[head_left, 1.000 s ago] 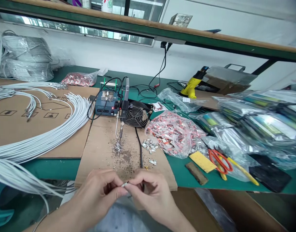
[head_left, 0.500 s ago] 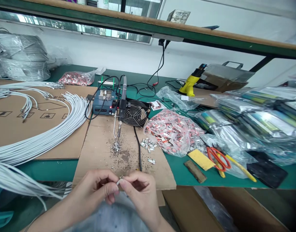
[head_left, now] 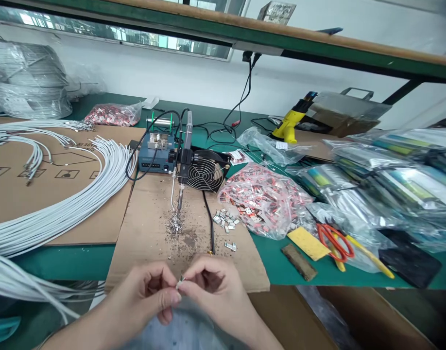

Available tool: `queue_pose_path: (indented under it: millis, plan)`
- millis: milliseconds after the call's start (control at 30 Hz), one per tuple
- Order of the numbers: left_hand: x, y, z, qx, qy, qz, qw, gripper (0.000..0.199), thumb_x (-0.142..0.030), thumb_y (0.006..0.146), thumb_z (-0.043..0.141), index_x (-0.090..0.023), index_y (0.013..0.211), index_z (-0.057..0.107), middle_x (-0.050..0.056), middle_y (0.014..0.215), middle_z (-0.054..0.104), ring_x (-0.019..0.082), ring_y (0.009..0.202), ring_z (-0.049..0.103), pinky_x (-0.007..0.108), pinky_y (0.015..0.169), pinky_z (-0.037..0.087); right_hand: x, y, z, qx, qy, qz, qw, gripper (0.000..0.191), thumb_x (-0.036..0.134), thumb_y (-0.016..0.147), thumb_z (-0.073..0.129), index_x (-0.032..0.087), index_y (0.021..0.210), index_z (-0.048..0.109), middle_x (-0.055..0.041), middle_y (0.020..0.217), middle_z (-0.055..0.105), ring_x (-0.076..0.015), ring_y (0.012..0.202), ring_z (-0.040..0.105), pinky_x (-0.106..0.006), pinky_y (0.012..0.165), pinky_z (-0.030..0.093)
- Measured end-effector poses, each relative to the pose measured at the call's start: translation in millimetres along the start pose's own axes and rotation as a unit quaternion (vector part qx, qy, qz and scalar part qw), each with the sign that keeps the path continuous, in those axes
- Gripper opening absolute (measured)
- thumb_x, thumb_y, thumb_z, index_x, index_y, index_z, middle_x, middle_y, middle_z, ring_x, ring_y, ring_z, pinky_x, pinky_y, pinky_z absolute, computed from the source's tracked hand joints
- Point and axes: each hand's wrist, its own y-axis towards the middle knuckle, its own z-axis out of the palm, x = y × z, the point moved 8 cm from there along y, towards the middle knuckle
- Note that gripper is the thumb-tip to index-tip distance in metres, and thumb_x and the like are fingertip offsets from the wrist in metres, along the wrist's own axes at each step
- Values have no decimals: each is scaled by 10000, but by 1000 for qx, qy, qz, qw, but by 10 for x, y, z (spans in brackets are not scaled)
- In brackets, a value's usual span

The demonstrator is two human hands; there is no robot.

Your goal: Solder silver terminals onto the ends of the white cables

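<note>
Both hands meet fingertip to fingertip at the front edge of a cardboard sheet [head_left: 150,243]. My left hand [head_left: 146,296] pinches the end of a white cable [head_left: 179,285]. My right hand [head_left: 210,284] pinches at the same cable end, where a tiny dark tip shows between the fingers; its details are too small to tell. Beyond them a soldering iron [head_left: 185,160] hangs tip down over solder crumbs, beside a blue soldering station [head_left: 155,158] and a black fan [head_left: 206,172]. Small metal connectors [head_left: 226,220] lie to the right of the black cord.
A bundle of white cables [head_left: 80,209] curves across the left side. At the right are a bag of connectors [head_left: 263,199], a yellow sponge [head_left: 308,243], orange-handled scissors [head_left: 334,243], a yellow heat gun [head_left: 290,124] and plastic-wrapped packs [head_left: 398,180]. A shelf [head_left: 223,24] spans above.
The camera view has shifted slightly. Both hands stay together, with the right fingers changed a little in pose around the cable end, which now shows less.
</note>
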Motion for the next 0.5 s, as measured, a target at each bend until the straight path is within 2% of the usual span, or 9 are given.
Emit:
queue_pose_path:
  millis: [100, 167, 233, 300, 333, 367, 400, 467, 500]
  plan:
    - [8, 39, 40, 8, -25, -7, 1000, 399, -440, 636, 664, -107, 693, 452, -46, 546, 531, 3, 503, 503, 100, 544, 400, 50, -32, 0, -12, -28, -53, 998, 208, 189, 748, 633, 127, 571, 543, 12, 512, 472, -72, 469, 389, -188, 433, 294]
    - [10, 63, 89, 23, -56, -17, 998, 482, -485, 561, 706, -114, 666, 416, -48, 556, 522, 7, 466, 490, 111, 509, 389, 146, -98, -2, -57, -61, -135, 987, 181, 140, 758, 608, 135, 592, 537, 18, 511, 460, -76, 473, 401, -195, 445, 306]
    - [14, 73, 118, 34, -62, -21, 997, 523, -522, 535, 709, -122, 663, 398, -46, 566, 521, 12, 461, 486, 118, 504, 386, 304, -186, -7, -89, -112, -236, 961, 110, 76, 753, 574, 140, 664, 566, 2, 537, 510, -90, 488, 437, -220, 480, 347]
    - [18, 67, 80, 21, -24, -14, 999, 497, -546, 580, 668, -122, 691, 432, -36, 567, 524, 18, 502, 495, 114, 536, 390, 435, -204, -7, -50, -184, -293, 937, 117, 38, 740, 560, 145, 770, 598, -28, 620, 588, -118, 549, 504, -255, 549, 405]
    - [8, 58, 23, -4, 14, -1, 1000, 469, -550, 621, 632, -120, 710, 468, -27, 570, 526, 19, 531, 494, 107, 556, 385, 444, -159, -12, 7, -235, -283, 930, 158, 34, 737, 567, 153, 832, 609, -41, 694, 624, -135, 615, 544, -269, 596, 431]
    - [-14, 42, -54, -38, 60, 18, 997, 445, -552, 657, 596, -120, 716, 506, -17, 574, 526, 18, 553, 488, 99, 566, 372, 439, -93, -98, 41, -283, -258, 923, 176, 54, 741, 581, 165, 874, 616, -50, 767, 640, -156, 711, 575, -283, 655, 450]
    - [-49, 18, -142, -80, 107, 43, 990, 426, -546, 683, 570, -121, 702, 540, -8, 584, 529, 14, 566, 475, 91, 569, 352, 454, -10, -300, 18, -332, -232, 914, 166, 73, 772, 562, 175, 889, 621, -51, 803, 642, -167, 767, 580, -295, 694, 453]
    - [-115, -34, -282, -140, 171, 88, 971, 399, -527, 703, 554, -131, 659, 583, -1, 592, 530, 7, 568, 450, 83, 565, 327, 526, 161, -828, -96, -454, -196, 864, 136, 127, 842, 500, 167, 854, 630, -50, 748, 630, -177, 716, 564, -319, 682, 435]
    - [-123, -46, -329, -153, 183, 100, 966, 393, -524, 701, 557, -137, 644, 593, -1, 588, 528, 5, 562, 442, 80, 562, 326, 496, 269, -1060, -122, -528, -152, 826, 148, 149, 849, 491, 152, 858, 639, -66, 760, 634, -198, 720, 557, -339, 681, 422]
